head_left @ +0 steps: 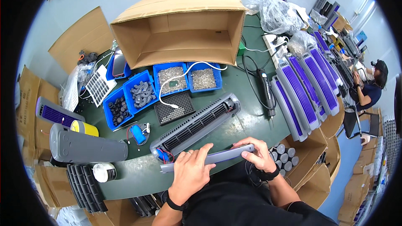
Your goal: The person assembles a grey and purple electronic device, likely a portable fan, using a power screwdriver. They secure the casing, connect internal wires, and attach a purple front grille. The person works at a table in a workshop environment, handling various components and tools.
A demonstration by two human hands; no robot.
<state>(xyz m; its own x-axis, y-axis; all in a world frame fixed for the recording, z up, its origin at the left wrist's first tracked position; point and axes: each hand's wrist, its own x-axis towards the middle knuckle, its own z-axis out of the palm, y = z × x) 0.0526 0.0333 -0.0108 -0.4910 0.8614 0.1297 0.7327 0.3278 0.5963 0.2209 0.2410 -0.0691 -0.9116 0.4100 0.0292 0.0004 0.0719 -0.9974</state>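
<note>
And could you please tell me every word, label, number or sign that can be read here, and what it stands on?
I won't copy out lettering, but marks show here:
Tall brown box at left: dark print, partly blurred.
White tub: label marks, too small to read.
Purple and grey covers at right: tiny marks near their tops, too small to read.
Grey strip: none visible.

A head-worn fisheye looks closely down over the workbench (246,120).

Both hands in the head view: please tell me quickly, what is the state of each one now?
Left hand: closed around the gray panel, left of its middle.
Right hand: closed, holding the same panel near its right end.
</note>
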